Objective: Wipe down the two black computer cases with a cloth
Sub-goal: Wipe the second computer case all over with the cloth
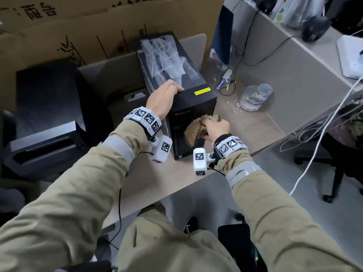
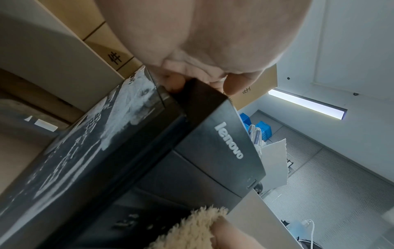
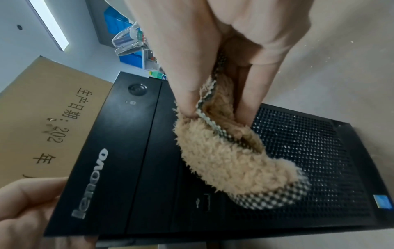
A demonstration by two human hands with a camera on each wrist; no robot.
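Case upright on desk, long axis running away from the person, front panel facing them, "lenovo" down the bezel, yellow sticker on top. Right hand fingers pinch tan cloth against the front. Left hand grips the top front edge. Second case at left.

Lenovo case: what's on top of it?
On the Lenovo case: white dusty smears, a yellow sticker, and the left hand gripping its top front edge. The surface under that hand is hidden.
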